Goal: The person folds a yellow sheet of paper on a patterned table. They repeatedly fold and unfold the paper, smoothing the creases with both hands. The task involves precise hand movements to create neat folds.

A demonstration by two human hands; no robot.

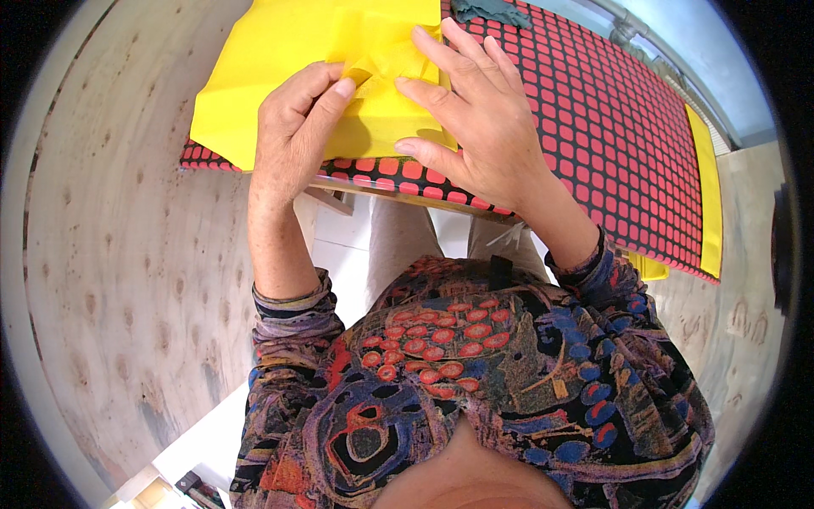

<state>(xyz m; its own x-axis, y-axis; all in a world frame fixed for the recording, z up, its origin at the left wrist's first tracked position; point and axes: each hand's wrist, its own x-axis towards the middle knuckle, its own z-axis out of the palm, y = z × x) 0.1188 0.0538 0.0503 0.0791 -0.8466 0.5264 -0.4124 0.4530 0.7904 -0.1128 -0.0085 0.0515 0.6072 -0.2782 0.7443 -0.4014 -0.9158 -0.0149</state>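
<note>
A yellow fabric piece (267, 63) lies over the near edge of a table covered with a red-and-black patterned cloth (598, 114). My left hand (302, 121) pinches a small fold of the yellow fabric between thumb and index finger. My right hand (477, 108) rests to its right with the fingers spread, the fingertips touching the fabric's creased part and its right edge. The thumb lies near the fabric's lower right corner. Between the two hands the fabric is bunched into loose folds.
A dark green cloth (489, 11) lies on the table at the top. A yellow strip (706, 191) runs along the table's right end, with more yellow material (650, 266) below the edge. A wooden board surface (140, 223) extends at the left. A metal pipe (629, 19) passes at the upper right.
</note>
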